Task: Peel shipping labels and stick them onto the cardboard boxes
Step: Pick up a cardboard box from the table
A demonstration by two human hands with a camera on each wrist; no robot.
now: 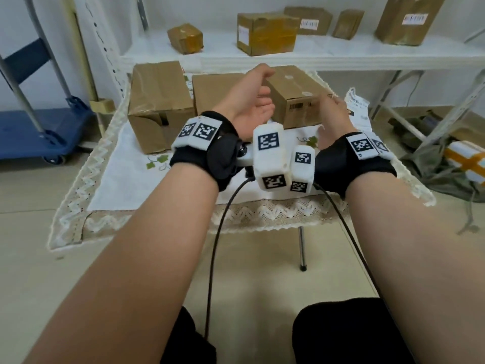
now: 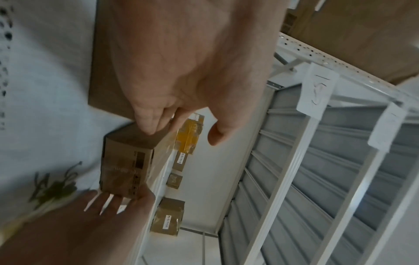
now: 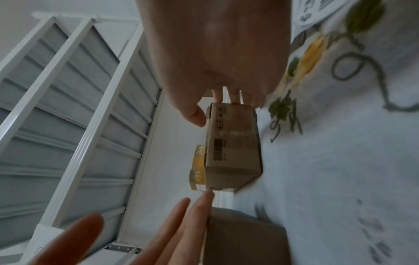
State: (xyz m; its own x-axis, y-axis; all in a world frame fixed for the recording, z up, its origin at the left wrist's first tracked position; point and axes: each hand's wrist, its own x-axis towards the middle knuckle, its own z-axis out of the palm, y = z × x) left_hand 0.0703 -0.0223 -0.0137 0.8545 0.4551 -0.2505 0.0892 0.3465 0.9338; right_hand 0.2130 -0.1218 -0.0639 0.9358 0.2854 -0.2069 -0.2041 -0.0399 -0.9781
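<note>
A small cardboard box with a printed barcode stands at the back right of the cloth-covered table. My left hand is open with its palm turned to the box's left end, fingers straight beside it. At the box's right end my right hand is open too, fingertips against the cardboard and thumb beside the top edge. The wrist views show the box between both hands. Whether the left fingers touch it I cannot tell. White label sheets lie just right of the box.
Two bigger cardboard boxes stand to the left on the table. Behind, a white shelf carries several taped boxes, some with labels. A blue cart stands on the left, and bags lie on the floor at right.
</note>
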